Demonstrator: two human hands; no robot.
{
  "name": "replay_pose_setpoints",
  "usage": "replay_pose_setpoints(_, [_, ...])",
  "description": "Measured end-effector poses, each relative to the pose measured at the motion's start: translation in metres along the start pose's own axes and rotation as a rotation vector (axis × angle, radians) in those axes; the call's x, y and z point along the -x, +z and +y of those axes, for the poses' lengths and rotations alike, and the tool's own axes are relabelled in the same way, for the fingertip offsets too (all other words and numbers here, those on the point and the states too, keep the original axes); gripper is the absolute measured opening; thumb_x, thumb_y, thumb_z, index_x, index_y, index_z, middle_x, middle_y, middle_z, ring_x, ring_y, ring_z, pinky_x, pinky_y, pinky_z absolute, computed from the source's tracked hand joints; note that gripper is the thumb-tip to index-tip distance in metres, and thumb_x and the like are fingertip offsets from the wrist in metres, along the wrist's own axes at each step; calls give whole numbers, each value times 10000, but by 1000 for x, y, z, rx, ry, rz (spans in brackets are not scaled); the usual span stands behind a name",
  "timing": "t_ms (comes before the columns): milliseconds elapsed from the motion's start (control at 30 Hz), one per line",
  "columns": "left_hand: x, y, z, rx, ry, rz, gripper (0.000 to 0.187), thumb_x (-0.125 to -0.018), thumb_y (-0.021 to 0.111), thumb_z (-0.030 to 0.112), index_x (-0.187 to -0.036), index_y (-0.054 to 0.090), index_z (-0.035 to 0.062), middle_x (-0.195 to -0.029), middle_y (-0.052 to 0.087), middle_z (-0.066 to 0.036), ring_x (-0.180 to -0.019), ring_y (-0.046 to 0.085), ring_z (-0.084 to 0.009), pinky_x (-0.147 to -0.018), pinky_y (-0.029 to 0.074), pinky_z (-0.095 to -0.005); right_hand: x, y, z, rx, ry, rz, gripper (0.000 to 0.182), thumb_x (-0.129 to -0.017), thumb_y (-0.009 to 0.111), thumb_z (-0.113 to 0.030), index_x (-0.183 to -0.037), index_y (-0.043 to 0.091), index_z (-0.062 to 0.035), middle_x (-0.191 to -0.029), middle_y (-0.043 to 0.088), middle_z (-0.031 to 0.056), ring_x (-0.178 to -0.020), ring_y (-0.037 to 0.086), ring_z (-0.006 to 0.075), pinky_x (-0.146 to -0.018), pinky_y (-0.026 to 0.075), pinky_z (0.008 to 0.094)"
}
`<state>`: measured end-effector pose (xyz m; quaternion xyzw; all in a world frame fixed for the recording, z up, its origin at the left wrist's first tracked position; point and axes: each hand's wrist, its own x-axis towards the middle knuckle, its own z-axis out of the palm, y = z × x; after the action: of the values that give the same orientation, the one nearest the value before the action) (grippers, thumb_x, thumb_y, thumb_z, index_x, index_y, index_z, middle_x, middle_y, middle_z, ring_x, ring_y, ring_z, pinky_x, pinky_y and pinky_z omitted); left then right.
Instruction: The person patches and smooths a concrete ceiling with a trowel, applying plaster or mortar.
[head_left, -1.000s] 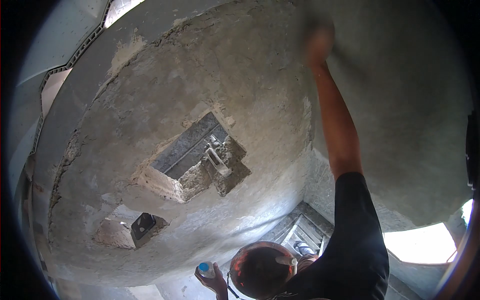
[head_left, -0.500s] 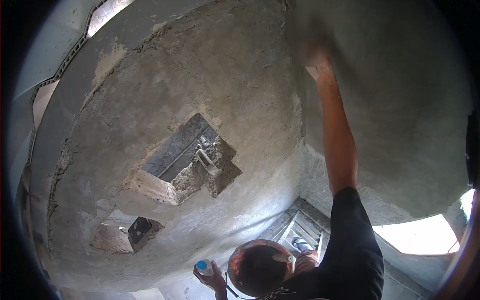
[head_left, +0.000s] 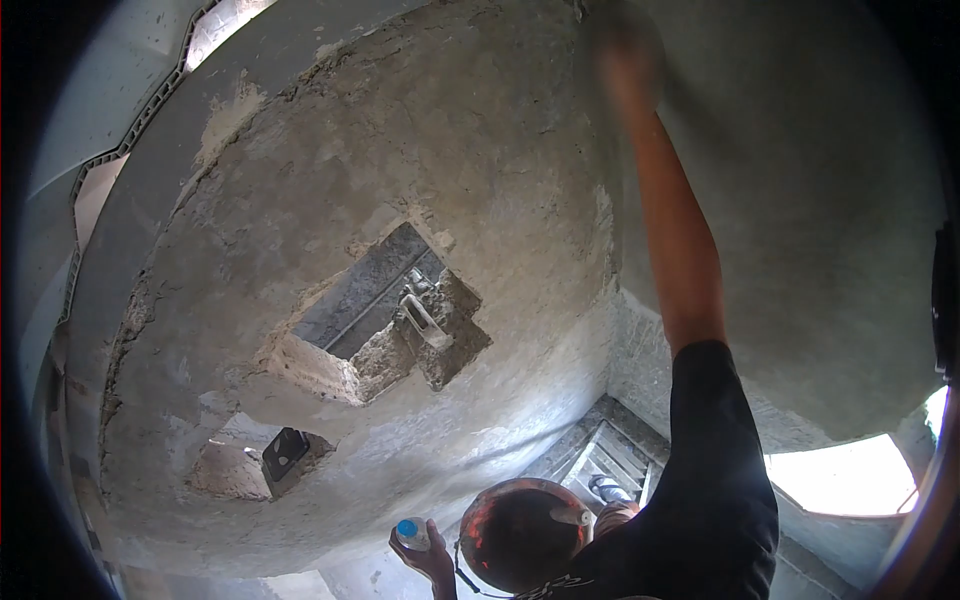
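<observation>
My right arm, in a black short sleeve, reaches up from the bottom right. My right hand [head_left: 625, 50] is pressed against the grey plastered wall [head_left: 800, 220] near the corner, high in the view. The hand is blurred by motion, and I cannot tell whether it holds anything. My left hand is out of view. To the left of the corner, the adjoining rough wall [head_left: 470, 130] has a rectangular recess [head_left: 385, 305] cut into it with a metal bracket [head_left: 428, 320] inside.
Below me stands a person in a reddish helmet [head_left: 520, 535], whose hand holds a blue-capped bottle [head_left: 410, 532]. A smaller hole with a dark box [head_left: 285, 452] sits lower left. Stairs [head_left: 600, 465] descend beneath, and there is a bright opening [head_left: 845, 485] at lower right.
My right hand slid down the wall half a second ago and has moved back up to the top. The view shifted slightly with it. The person below hardly moved.
</observation>
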<state>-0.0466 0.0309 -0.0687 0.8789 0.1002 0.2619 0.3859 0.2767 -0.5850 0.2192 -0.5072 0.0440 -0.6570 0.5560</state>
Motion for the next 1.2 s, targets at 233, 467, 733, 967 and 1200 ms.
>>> replay_pose_setpoints(233, [-1, 2, 8, -13, 33, -5, 508, -733, 734, 141, -1129, 459, -19, -1029, 508, -146, -962, 508, -280, -875, 402, -401, 4, 6, 22, 670, -347, 201, 288, -792, 599, -56, -1039, 499, 55, -880, 610, 216, -830, 608, 406, -726, 488, 418])
replay_pose_setpoints(467, [-3, 3, -1, -17, 45, -16, 510, -729, 732, 144, -1127, 460, -24, -1023, 510, -154, -954, 509, -288, -866, 405, -406, 30, -22, 9, 593, -271, 54, 257, -782, 556, 4, -1033, 511, 33, -898, 615, 238, -824, 612, 385, -726, 482, 413])
replay_pose_setpoints(733, [-1, 7, 7, -37, 60, -5, 482, -725, 726, 134, -1100, 467, -23, -1004, 513, -171, -927, 513, -315, -840, 411, -420, 37, -41, -8, -450, 312, 9, 81, -863, 592, -74, -935, 566, -48, -822, 562, 55, -672, 551, 157, -630, 470, 299])
replay_pose_setpoints(967, [-2, 7, 9, -58, 10, -24, 519, -730, 726, 152, -1139, 456, -19, -1042, 513, -163, -966, 509, -297, -873, 402, -408, 65, -59, -40, -923, 493, -200, 123, -844, 637, -134, -906, 568, -53, -790, 515, 18, -686, 510, 138, -655, 459, 261])
replay_pose_setpoints(1200, [-1, 7, 15, -35, 35, -10, 478, -734, 728, 118, -1100, 461, -33, -998, 494, -163, -914, 508, -310, -817, 423, -416, 65, -55, -43, -53, 157, -113, 222, -791, 654, -103, -973, 638, 23, -805, 622, 65, -728, 571, 175, -669, 472, 306])
